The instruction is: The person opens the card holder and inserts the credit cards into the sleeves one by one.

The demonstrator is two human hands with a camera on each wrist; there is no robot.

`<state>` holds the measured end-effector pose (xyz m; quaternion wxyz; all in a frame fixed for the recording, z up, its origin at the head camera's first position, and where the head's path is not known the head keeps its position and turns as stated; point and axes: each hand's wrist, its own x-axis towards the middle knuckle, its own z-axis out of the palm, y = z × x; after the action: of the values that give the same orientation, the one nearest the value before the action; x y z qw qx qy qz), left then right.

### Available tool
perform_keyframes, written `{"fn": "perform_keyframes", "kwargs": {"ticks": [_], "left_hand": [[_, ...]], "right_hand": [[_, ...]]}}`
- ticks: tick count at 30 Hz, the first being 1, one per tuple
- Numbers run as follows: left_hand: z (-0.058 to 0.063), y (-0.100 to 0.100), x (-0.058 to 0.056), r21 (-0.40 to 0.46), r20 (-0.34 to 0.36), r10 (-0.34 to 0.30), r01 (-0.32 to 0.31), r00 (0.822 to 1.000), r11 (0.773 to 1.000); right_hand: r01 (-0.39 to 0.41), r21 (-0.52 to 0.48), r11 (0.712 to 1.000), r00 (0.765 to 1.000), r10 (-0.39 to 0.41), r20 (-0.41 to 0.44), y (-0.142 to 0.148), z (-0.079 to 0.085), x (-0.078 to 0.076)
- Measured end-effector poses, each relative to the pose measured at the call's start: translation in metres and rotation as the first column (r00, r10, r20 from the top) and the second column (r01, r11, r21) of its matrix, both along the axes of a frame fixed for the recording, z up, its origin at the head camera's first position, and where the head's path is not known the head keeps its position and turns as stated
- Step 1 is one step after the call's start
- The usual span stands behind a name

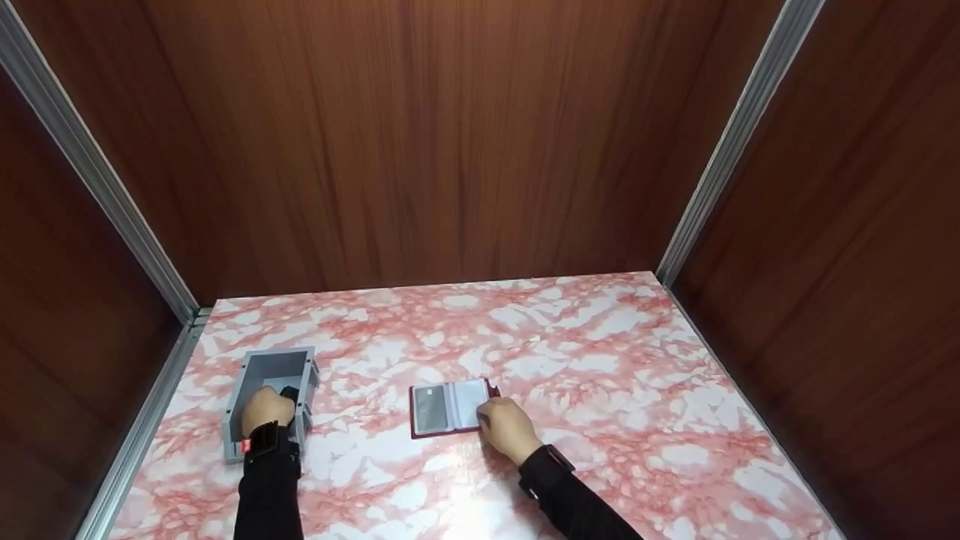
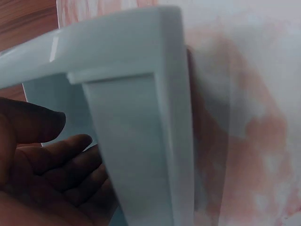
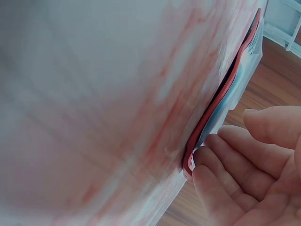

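My left hand point(image 1: 268, 411) is inside a grey plastic bin point(image 1: 234, 401) on the left of the table. In the left wrist view the thumb and index fingertip stand apart with nothing visible between them; the bin's wall hides other fingertips. A card holder point(image 1: 466, 405) with a dark red cover and clear sleeves lies spread on the table. A grey card point(image 1: 430, 411) sits in its left sleeve. My right hand point(image 1: 511, 429) rests at the holder's right edge. Its fingertips point(image 3: 202, 153) touch the cover's edge, with the thumb held away.
Pink-and-white marbled table point(image 1: 600, 375) surrounds the holder and bin. A small red thing point(image 1: 244, 446) shows in the bin's near end, and a dark thing point(image 1: 289, 392) beside the left hand. Wood-grain panels point(image 1: 450, 150) enclose the back and sides.
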<state>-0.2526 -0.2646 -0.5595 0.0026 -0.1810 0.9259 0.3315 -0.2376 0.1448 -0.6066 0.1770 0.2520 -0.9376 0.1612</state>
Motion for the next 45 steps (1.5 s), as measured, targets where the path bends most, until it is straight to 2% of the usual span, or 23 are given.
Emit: {"fn": "perform_keyframes", "kwargs": {"ticks": [5, 15, 23, 29, 36, 45], "left_hand": [[-0.005, -0.003, -0.003, -0.001, 0.000, -0.028, 0.028, 1.000, 1.000], [-0.002, -0.007, -0.003, -0.026, 0.078, -0.077, 0.079, 0.994, 0.997], [-0.001, -0.007, -0.002, 0.013, 0.071, -0.110, 0.109, 0.991, 0.994], [0.005, -0.004, -0.001, 0.044, 0.066, -0.118, 0.115, 0.991, 0.992], [0.009, -0.004, 0.001, 0.085, 0.092, -0.115, 0.108, 0.989, 0.991], [0.006, -0.007, 0.002, 0.101, 0.094, -0.113, 0.103, 0.989, 0.989]], "right_hand": [[0.006, 0.000, 1.000, 1.000, -0.006, 0.021, -0.001, 0.002, 0.000], [0.006, -0.002, 1.000, 1.000, -0.006, 0.023, 0.000, 0.003, 0.000], [-0.001, -0.005, 1.000, 1.000, 0.001, 0.012, 0.001, 0.002, 0.000], [-0.007, -0.017, 1.000, 1.000, 0.007, 0.013, 0.001, 0.001, 0.001], [-0.016, -0.031, 0.999, 1.000, 0.016, 0.008, 0.001, 0.000, 0.002], [-0.005, -0.014, 1.000, 1.000, 0.005, 0.012, 0.001, 0.001, 0.003]]}}
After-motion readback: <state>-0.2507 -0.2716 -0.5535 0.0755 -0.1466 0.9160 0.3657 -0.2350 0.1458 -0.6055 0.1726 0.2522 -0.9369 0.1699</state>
